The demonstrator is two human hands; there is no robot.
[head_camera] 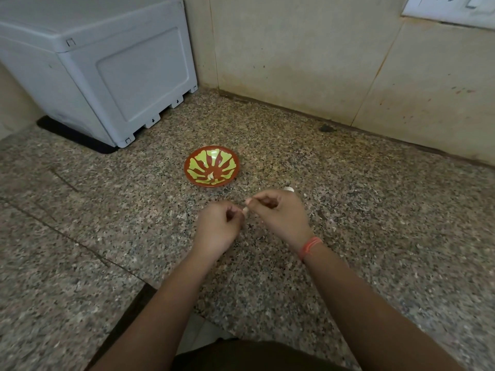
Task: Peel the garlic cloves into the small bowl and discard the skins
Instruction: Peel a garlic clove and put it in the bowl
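Observation:
A small red bowl (pixel 211 166) with a yellow-green leaf pattern sits on the speckled granite counter (pixel 107 210); a pale peeled clove (pixel 211 175) lies inside it. Just in front of the bowl, my left hand (pixel 218 228) and my right hand (pixel 281 212) meet, both pinching a small pale garlic clove (pixel 245 209) between their fingertips. Most of that clove is hidden by the fingers. Another whitish garlic piece (pixel 288 189) lies on the counter behind my right hand. My right wrist wears an orange thread band.
A grey plastic appliance (pixel 101 65) on a black mat stands at the back left. Beige tiled walls form a corner behind the bowl, with a white socket plate (pixel 450 6) at the top right. The counter edge runs near my body at the bottom.

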